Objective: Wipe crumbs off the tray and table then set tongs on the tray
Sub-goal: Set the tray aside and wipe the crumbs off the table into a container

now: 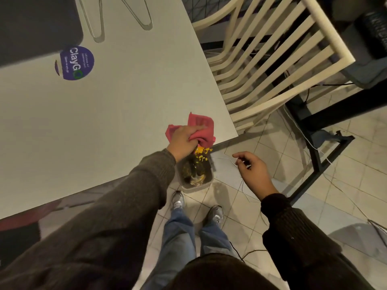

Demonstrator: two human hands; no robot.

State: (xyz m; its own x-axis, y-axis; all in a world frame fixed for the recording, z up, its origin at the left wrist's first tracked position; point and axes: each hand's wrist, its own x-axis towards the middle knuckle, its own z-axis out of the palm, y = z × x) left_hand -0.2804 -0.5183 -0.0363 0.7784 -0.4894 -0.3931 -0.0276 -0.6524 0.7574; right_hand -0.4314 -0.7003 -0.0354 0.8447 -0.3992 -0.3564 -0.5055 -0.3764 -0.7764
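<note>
Left hand [184, 141] clenched on the red cloth [201, 127] at the worktop [104, 114] corner, centre frame, above a bin [195, 174]; cloth judged soft, light, best bunched; right hand [253, 170] loose, empty.

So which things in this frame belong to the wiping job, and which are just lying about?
In the job:
left hand gripping the red cloth
yellow crumbs falling off the table edge
bin below
dark tray
tongs

Lying about:
purple sticker
slatted chair
floor cables
right hand, idle
</note>
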